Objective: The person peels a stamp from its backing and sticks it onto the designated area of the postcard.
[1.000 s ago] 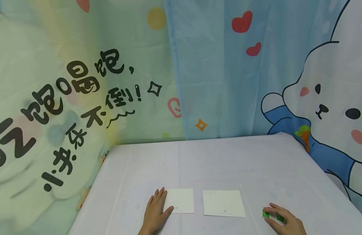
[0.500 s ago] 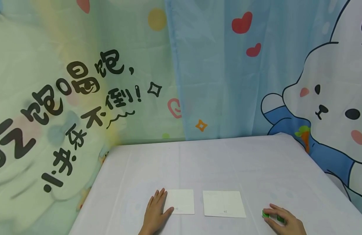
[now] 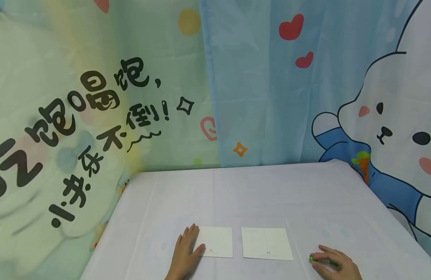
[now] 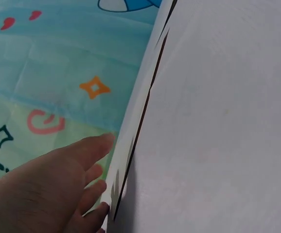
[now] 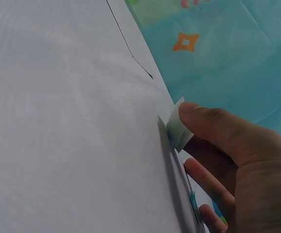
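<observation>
My left hand (image 3: 185,251) lies with straight fingers at the left edge of a white card (image 3: 218,242), thumb over its lower left corner. In the left wrist view, this card (image 4: 126,155) appears nearly edge-on beside the left fingers (image 4: 94,194). Between thumb and fingertips, my right hand (image 3: 335,264) pinches a small green packet (image 3: 311,258). Its pale side and zigzag ends show on the packet (image 5: 178,128) in the right wrist view. A second small green piece (image 3: 334,264) shows under the right hand, near the ring and little fingers.
Another white card (image 3: 267,244) lies to the right of the first, with a gap between them. Both bear a small mark near the lower edge. A white cloth covers the table (image 3: 243,194). A printed curtain (image 3: 250,85) hangs behind it.
My right hand has shifted slightly left, and its packet now shows more edge-on. The left thumb has drawn back slightly, and the left card sits a little further right.
</observation>
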`<state>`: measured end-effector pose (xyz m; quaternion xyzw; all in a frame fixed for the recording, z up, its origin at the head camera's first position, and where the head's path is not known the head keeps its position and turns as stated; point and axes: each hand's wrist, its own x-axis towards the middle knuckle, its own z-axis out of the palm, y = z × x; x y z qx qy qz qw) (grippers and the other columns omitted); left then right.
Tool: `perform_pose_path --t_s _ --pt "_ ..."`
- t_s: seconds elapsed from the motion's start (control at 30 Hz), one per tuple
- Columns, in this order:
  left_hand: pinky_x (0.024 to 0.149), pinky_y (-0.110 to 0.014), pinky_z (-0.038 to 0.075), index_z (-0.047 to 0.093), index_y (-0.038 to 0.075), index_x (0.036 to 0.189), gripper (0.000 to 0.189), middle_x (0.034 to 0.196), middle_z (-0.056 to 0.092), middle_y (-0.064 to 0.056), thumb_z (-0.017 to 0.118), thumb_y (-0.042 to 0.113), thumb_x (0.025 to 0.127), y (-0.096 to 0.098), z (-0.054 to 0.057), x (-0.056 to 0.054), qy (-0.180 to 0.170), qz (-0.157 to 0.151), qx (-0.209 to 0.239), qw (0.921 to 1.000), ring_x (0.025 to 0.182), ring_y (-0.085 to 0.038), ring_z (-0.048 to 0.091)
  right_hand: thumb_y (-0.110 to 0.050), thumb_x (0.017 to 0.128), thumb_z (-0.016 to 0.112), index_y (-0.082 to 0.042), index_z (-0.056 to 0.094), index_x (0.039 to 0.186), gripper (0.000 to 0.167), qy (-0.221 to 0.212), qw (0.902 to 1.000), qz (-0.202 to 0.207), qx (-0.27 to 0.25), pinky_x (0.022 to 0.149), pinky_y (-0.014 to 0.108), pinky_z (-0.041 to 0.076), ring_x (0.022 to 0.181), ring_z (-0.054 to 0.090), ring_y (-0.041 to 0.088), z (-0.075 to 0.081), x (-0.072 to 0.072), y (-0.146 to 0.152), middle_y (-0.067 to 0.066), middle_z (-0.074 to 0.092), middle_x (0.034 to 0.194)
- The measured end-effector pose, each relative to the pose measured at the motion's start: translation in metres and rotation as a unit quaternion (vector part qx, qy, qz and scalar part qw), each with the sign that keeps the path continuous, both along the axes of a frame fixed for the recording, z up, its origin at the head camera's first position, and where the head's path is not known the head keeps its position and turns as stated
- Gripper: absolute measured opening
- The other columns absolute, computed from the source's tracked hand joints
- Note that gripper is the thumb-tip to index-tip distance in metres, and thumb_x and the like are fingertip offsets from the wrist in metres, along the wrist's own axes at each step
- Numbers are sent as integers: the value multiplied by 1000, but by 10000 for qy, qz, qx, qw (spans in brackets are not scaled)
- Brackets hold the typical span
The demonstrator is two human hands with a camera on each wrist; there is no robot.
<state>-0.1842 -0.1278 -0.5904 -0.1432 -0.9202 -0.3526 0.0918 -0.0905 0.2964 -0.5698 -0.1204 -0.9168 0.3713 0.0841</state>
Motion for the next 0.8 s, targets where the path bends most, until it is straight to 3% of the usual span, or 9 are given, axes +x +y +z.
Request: perform_pose_path --t_s 0.13,0.27,0.4,0.43,0.53,0.63,0.67,0.8 --pt "99 -62 19 48 1 130 55 137 42 -22 68 20 82 8 8 5 -275 396 486 9977 126 -42 34 -51 69 74 -22 71 77 31 221 9997 -3 139 81 50 42 92 43 -12 2 2 -4 -4 70 94" --pt "99 -56 27 47 -1 128 54 134 44 -23 68 14 81 19 16 11 -472 1014 884 9898 124 -40 39 -43 71 76 -19 71 77 25 308 9995 55 100 85 55 37 90 51 -5 5 3 -8 3 70 96" --pt "94 -53 36 50 -1 122 46 119 58 -16 67 7 81 30 25 16 -177 1370 1242 9826 115 -37 50 -33 70 79 -14 72 77 21 424 9990 82 -114 90 58 31 86 57 -3 9 4 -12 11 69 96" --pt "92 -52 38 51 0 120 42 114 61 -14 67 5 81 32 26 18 -60 1380 1295 9819 111 -36 53 -31 70 79 -14 71 77 20 443 9989 74 -161 90 56 31 85 57 -3 10 5 -14 11 69 95" --pt "85 -48 44 58 5 111 32 100 67 -4 67 3 80 39 33 20 232 1324 1419 9807 99 -28 60 -29 71 79 -16 71 75 16 558 9983 44 -179 97 27 30 80 58 -5 12 6 -21 7 70 90" --pt "78 -42 46 61 9 106 27 92 67 5 66 4 81 49 41 23 369 1163 1571 9800 92 -19 62 -27 73 78 -16 71 75 13 759 9970 130 -98 83 5 21 75 61 -2 14 6 -29 1 71 85" --pt "77 -41 46 61 10 106 26 90 67 7 65 4 81 52 43 23 389 1075 1643 9798 91 -17 62 -26 73 78 -17 71 74 11 891 9959 182 -18 78 1 18 73 61 -2 14 6 -31 -2 71 83" --pt "75 -41 47 58 8 108 26 88 67 8 63 3 83 66 49 27 435 640 1822 9802 89 -17 62 -15 73 77 -17 71 75 7 1531 9867 543 77 82 3 21 65 60 -2 14 3 -37 -12 68 73"
